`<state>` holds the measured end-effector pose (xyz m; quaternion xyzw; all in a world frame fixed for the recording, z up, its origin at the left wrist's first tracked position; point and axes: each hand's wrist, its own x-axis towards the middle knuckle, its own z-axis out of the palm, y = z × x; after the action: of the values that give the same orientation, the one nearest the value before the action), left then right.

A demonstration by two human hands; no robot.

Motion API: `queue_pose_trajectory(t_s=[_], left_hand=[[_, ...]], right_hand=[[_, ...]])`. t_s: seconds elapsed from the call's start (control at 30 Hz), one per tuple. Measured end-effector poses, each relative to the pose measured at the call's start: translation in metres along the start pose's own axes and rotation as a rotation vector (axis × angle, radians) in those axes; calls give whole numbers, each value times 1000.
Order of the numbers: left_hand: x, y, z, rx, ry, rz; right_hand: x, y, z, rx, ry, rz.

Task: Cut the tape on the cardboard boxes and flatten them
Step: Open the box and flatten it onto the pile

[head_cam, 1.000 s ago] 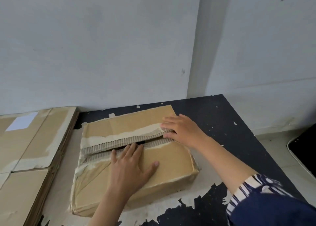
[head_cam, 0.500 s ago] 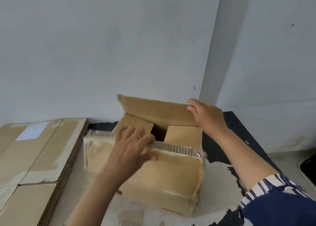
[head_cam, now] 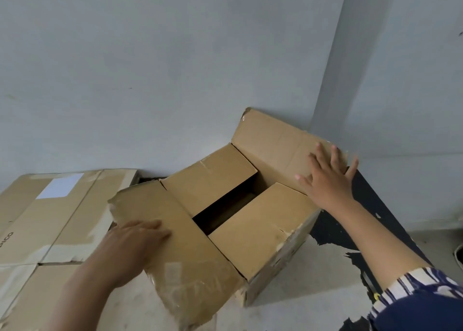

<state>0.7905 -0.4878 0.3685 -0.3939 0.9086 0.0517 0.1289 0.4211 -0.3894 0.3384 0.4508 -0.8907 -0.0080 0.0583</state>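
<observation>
A cardboard box (head_cam: 253, 233) is sitting on the worn counter (head_cam: 288, 313) near the wall corner, its two long flaps spread outward and two inner flaps lying nearly flat over a dark gap that is hiding the inside. The left hand (head_cam: 130, 245) is pressing on the near flap with fingers (head_cam: 150, 226) mostly straight, while the right hand (head_cam: 328, 177) is pushing the far flap back with fingers splayed flat, gripping nothing. Flattened boxes (head_cam: 50, 218) are lying at the left, partly cut off by the frame edge.
</observation>
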Motion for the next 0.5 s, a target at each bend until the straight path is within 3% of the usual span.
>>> queue_pose_trajectory(t_s=[0.13,0.23,0.37,0.5], left_hand=[[14,7,6,-266,-164,-175],[35,44,25,-339,-38,-234],[54,78,49,-668,79,-517],[60,57,62,-792,84,-409]], right_hand=[[5,-4,3,55,-26,26],[5,-4,0,42,-69,25],[2,-5,2,-66,-126,29],[-15,2,24,105,-359,83]])
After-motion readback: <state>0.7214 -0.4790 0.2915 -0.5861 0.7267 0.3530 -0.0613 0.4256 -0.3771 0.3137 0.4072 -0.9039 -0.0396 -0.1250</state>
